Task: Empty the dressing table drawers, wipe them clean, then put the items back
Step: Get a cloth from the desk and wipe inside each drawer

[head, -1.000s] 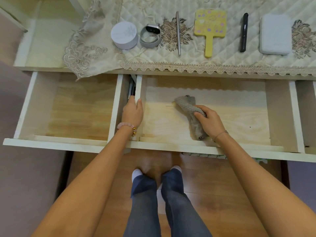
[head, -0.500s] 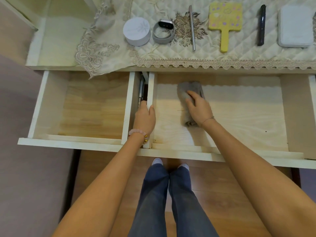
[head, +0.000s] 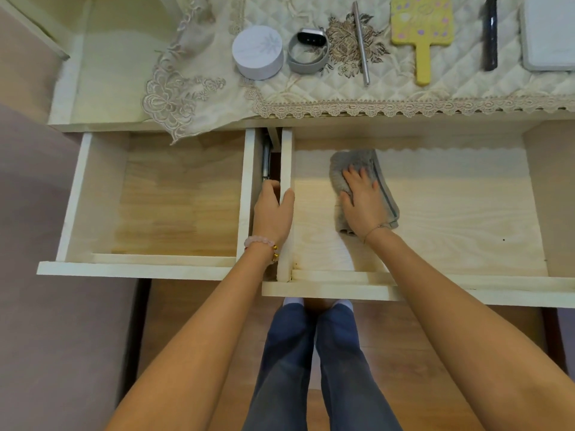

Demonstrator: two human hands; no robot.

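Observation:
Two wooden drawers stand pulled out: the left drawer (head: 93, 194) and the wide middle drawer (head: 451, 213), both bare inside. My right hand (head: 362, 197) lies flat with straight fingers on a grey cloth (head: 382, 178), pressing it onto the middle drawer's floor near its back left. My left hand (head: 273, 209) grips the middle drawer's left side wall (head: 286, 157), thumb inside, fingers in the gap between the drawers. On the tabletop lie a round white box (head: 257, 52), a grey smartwatch (head: 308, 51), a metal stick (head: 361, 42), a yellow hand mirror (head: 420, 29), a black pen (head: 490, 32) and a white case (head: 549, 32).
A quilted lace-edged cloth (head: 342, 98) covers the tabletop, one corner hanging over the left drawer. A metal drawer runner (head: 266, 160) shows in the gap between the drawers. My legs stand on the wooden floor (head: 193, 306) below the drawer fronts.
My right hand has pushed the grey cloth from the drawer's front middle toward its back left, and the hand now lies flat on it. The left hand keeps its grip on the side wall.

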